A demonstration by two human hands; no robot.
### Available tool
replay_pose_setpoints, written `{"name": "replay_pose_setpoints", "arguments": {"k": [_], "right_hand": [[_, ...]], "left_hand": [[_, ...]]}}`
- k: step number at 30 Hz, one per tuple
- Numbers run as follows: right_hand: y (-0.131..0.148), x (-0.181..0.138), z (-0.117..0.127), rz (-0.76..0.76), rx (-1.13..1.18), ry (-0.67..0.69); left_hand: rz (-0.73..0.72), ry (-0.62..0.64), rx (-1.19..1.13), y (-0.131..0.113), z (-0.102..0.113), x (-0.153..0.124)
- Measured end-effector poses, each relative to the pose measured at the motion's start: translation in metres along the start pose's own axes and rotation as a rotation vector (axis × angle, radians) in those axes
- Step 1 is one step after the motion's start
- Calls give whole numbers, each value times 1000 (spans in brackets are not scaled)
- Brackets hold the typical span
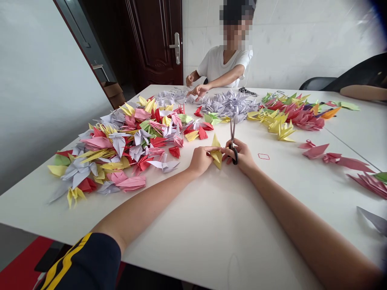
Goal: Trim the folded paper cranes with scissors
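Observation:
Between my two hands is a yellow folded-paper crane (215,155), held above the white table (193,225). My left hand (200,160) pinches its left side. Held in my right hand (242,155) is a pair of scissors (232,135), blades pointing up and away from me; the blades look nearly together. The fingertips of that hand also reach the crane's right side. To the left lies a large heap of folded-paper cranes (130,141) in pink, red, yellow, green and pale lilac.
Across the table a person in a white shirt (225,64) reaches toward lilac paper cranes (228,102). Yellow, pink and green cranes (284,117) lie at the right, with pink ones (316,150) nearer me. A dark cord (248,92) sits at the back; a small pink outline (263,156) is right of my hand.

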State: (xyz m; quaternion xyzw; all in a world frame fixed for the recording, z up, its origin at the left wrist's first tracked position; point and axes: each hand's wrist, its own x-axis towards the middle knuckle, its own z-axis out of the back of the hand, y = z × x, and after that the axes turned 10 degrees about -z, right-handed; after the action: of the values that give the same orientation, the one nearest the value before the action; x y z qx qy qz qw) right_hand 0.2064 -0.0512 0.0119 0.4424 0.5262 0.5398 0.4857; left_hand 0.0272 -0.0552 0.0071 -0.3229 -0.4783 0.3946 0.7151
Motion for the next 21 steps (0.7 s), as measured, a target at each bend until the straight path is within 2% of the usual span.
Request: {"name": "replay_pose_setpoints", "arguments": {"k": [5, 10, 16, 21], "right_hand": [[2, -3, -6, -11, 24, -69], [4, -10, -17, -13, -4, -228], [2, -12, -21, 15, 24, -224], [0, -12, -21, 77, -79, -282]], "left_hand": [[-10, 3, -25, -4, 0, -1], [-32, 41, -46, -11, 1, -2], [-29, 16, -132, -16, 3, -5], [68, -15, -285, -13, 2, -4]]}}
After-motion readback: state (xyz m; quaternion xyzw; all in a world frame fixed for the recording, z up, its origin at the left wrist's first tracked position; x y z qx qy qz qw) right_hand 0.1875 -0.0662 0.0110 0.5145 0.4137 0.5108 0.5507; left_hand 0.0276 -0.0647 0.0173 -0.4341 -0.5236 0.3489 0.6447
